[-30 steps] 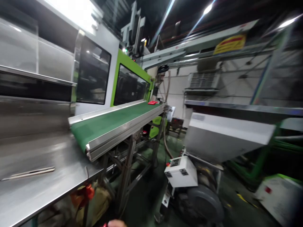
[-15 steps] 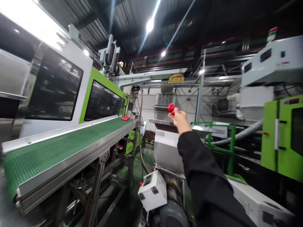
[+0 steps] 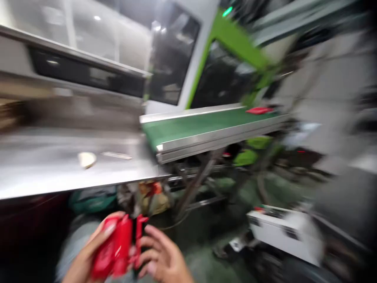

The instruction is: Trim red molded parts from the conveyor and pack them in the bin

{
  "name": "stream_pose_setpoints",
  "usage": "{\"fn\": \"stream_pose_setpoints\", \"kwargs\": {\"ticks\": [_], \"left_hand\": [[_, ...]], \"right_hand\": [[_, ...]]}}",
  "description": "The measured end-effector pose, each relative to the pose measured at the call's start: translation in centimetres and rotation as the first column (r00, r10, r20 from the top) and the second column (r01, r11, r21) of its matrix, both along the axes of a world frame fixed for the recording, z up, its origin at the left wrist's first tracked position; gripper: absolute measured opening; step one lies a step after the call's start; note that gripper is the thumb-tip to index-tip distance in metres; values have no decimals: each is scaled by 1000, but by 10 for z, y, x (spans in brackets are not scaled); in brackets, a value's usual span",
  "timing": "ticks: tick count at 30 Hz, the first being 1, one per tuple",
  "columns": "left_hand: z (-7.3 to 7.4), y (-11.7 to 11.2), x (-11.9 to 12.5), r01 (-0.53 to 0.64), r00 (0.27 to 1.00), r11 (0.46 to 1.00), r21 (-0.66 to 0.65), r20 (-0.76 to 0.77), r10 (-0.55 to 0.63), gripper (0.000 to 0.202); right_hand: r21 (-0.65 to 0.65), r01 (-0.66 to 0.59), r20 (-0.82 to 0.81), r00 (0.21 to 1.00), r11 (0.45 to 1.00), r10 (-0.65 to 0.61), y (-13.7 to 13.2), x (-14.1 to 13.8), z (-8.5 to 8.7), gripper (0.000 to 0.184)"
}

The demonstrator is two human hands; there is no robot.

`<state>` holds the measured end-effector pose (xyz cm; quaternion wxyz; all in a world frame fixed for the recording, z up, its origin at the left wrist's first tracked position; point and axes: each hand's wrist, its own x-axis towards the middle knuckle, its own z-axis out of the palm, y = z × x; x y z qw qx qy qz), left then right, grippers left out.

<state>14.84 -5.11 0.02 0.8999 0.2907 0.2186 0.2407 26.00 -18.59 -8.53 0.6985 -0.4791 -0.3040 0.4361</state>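
Note:
My left hand (image 3: pixel 88 251) is closed around several red molded plastic parts (image 3: pixel 119 245), low in the view. A thin red plastic strip (image 3: pixel 139 239) stands at their right side, with a dark gap between it and the wider pieces. My right hand (image 3: pixel 165 255) is right beside that strip, fingers apart and fingertips at or against it. Blur hides whether the fingertips touch it. Another red plastic part (image 3: pixel 259 111) lies on the far end of the green conveyor belt (image 3: pixel 188 124).
A metal table (image 3: pixel 59 173) at the left bears a pale rounded piece (image 3: pixel 87 159) and a thin flat strip (image 3: pixel 117 155). Bags (image 3: pixel 94 199) lie beneath it. A white control box (image 3: pixel 285 234) stands low at the right. A green-and-white machine (image 3: pixel 200 67) stands behind the conveyor.
The view has swung left and down. The outstretched hand with a red piece over the grey hopper is gone from there; both hands are now low, with red parts in the left.

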Motion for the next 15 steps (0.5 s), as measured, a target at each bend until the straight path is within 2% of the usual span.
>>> {"fn": "stream_pose_setpoints", "kwargs": {"ticks": [1,3,5,7,9,12,15], "left_hand": [[-1,9,-17,-67,997,998,13,-47,68,31],[0,23,-43,-133,987,989,69,-77,139,33],[4,33,-59,-137,988,982,131,-53,145,36],[6,39,-70,-108,993,973,203,-20,114,38],[4,43,-79,-75,997,953,294,-4,80,38],[-2,49,-90,-67,997,911,407,3,72,35],[-8,55,-96,-67,997,908,413,-6,77,37]], "right_hand": [[26,-78,-61,995,997,80,12,-11,6,87],[45,-176,-126,975,983,180,37,-21,28,79],[5,-215,-99,972,977,214,56,-25,50,66],[-52,-210,-3,978,976,211,67,-29,64,56],[-88,-191,87,976,978,199,73,-33,68,49],[-123,-156,148,974,980,174,79,-37,64,45],[-156,-121,189,970,980,150,87,-39,63,42]]}}
